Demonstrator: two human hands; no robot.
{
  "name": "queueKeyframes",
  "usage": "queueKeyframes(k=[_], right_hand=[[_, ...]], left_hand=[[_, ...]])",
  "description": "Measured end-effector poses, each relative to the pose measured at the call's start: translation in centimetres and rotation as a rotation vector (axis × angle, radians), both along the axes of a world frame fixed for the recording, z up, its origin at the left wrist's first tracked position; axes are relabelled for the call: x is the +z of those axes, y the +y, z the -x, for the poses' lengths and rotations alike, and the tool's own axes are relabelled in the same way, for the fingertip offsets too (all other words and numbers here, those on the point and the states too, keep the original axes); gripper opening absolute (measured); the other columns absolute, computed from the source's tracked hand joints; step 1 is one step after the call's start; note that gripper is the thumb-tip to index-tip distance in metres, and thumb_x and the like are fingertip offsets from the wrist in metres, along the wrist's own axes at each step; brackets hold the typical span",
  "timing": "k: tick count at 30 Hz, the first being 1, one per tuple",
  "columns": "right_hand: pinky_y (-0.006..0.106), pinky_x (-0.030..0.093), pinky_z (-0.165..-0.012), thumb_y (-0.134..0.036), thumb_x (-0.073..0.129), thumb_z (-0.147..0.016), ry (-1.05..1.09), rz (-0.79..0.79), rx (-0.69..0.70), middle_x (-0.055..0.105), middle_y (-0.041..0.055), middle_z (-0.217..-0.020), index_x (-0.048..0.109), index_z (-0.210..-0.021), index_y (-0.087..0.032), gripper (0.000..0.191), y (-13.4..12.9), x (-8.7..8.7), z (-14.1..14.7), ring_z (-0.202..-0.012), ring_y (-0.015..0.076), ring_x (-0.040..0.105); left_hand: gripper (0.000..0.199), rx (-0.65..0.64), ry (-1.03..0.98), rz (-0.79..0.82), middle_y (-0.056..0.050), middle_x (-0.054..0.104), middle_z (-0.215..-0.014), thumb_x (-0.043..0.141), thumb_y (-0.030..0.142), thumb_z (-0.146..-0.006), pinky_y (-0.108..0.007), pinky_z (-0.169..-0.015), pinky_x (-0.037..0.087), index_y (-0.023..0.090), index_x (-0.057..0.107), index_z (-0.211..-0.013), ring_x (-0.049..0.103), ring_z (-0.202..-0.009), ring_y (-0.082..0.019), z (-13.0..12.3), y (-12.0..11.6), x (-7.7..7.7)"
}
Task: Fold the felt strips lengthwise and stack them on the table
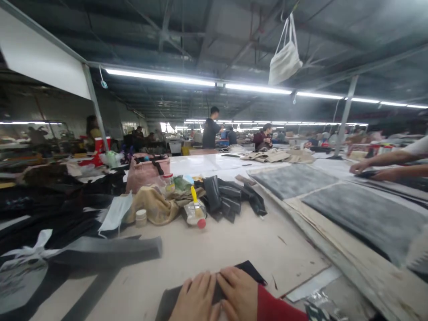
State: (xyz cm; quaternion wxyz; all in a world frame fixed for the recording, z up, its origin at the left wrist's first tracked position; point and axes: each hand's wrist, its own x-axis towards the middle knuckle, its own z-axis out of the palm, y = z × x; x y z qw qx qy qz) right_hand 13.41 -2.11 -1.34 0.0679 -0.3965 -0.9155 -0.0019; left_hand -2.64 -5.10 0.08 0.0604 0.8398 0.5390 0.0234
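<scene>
Left hand (197, 296) and right hand (239, 287) on black fabric (250, 270)
The fabric lies on the counter's (234, 243) near part, matte, its left end grayer, 1 corner jutting past the right hand; fingers sit close together, grip unclear.

l hand (197, 295) + r hand (238, 290) atop blk cloth (250, 270) — yellow-handled brush (194, 195) beyond, on table (234, 243)

Single view: head-worn cam, wide, looking forward and down over the worktable (240, 243). Left hand (196, 298) and right hand (238, 290) sit closest, at the near edge. Sightline runs far past the tabletop to a standing worker (210, 133); tube lights (160, 78) fall in view above.
</scene>
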Motion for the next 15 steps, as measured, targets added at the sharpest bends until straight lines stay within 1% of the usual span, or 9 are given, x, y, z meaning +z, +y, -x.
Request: queueKeyframes(k=[3, 5, 7, 9, 11, 13, 15], right_hand=[[0.038, 0.036, -0.094, -0.042, 0.040, -0.075, 0.029, 0.006, 0.017, 0.048, 0.0132, -0.123, 0.046, -0.122, -0.009, 0.057, 0.3, -1.8, 0.0, -0.109, 0.0278, 0.045], [0.041, 0.036, -0.094, -0.043, 0.038, -0.077, 0.038, -0.009, 0.030, 0.045, 0.0137, -0.125, 0.045, -0.123, -0.008, 0.058, 0.2, -2.6, -0.2, -0.112, 0.0286, 0.043], [0.041, 0.035, -0.094, -0.044, 0.036, -0.078, 0.053, -0.057, 0.049, 0.041, 0.0132, -0.128, 0.043, -0.124, -0.009, 0.058, 0.2, -3.3, -0.5, -0.115, 0.0276, 0.040], [0.040, 0.037, -0.094, -0.044, 0.036, -0.079, 0.065, -0.121, 0.083, 0.040, 0.0127, -0.128, 0.043, -0.124, -0.010, 0.057, 0.5, -4.2, -1.0, -0.116, 0.0263, 0.040], [0.038, 0.039, -0.092, -0.045, 0.036, -0.080, 0.065, -0.179, 0.126, 0.041, 0.0125, -0.127, 0.043, -0.124, -0.010, 0.057, 1.1, -5.0, -1.5, -0.115, 0.0259, 0.042], [0.038, 0.040, -0.090, -0.045, 0.036, -0.080, 0.056, -0.218, 0.161, 0.041, 0.0124, -0.127, 0.043, -0.125, -0.011, 0.057, 1.8, -5.7, -2.0, -0.113, 0.0262, 0.043], [0.038, 0.041, -0.090, -0.045, 0.035, -0.080, 0.060, -0.246, 0.167, 0.040, 0.0114, -0.127, 0.042, -0.125, -0.012, 0.057, 2.4, -6.2, -2.6, -0.113, 0.0256, 0.043]], left_hand=[[0.048, -0.014, -0.016, 0.002, -0.009, 0.035, -0.131, 0.029, 0.039, -0.084, -0.046, -0.098, 0.030, 0.020, 0.037, -0.127, 0.035, -0.120, -0.026, 0.1, 0.3, -0.6], [0.047, -0.033, -0.018, -0.047, -0.008, 0.034, -0.131, 0.029, 0.038, -0.084, -0.046, -0.097, 0.031, 0.021, 0.037, -0.127, 0.035, -0.121, -0.025, 0.3, 0.3, -0.9], [0.046, -0.080, 0.009, -0.117, -0.008, 0.035, -0.131, 0.029, 0.038, -0.085, -0.043, -0.096, 0.034, 0.020, 0.038, -0.126, 0.037, -0.119, -0.024, 0.7, 0.3, -1.4], [0.046, -0.155, 0.061, -0.218, -0.009, 0.037, -0.129, 0.030, 0.038, -0.085, -0.038, -0.092, 0.038, 0.019, 0.038, -0.126, 0.040, -0.117, -0.023, 1.1, 0.6, -2.2], [0.046, -0.228, 0.120, -0.358, -0.009, 0.041, -0.126, 0.031, 0.039, -0.085, -0.032, -0.087, 0.041, 0.018, 0.039, -0.126, 0.045, -0.113, -0.021, 1.6, 0.9, -3.2], [0.046, -0.275, 0.173, -0.507, -0.009, 0.046, -0.123, 0.033, 0.039, -0.085, -0.028, -0.083, 0.043, 0.017, 0.041, -0.125, 0.049, -0.109, -0.019, 2.1, 1.4, -4.1], [0.047, -0.318, 0.218, -0.625, -0.008, 0.048, -0.121, 0.034, 0.041, -0.085, -0.026, -0.080, 0.044, 0.016, 0.041, -0.125, 0.051, -0.106, -0.018, 2.6, 1.7, -4.8]])
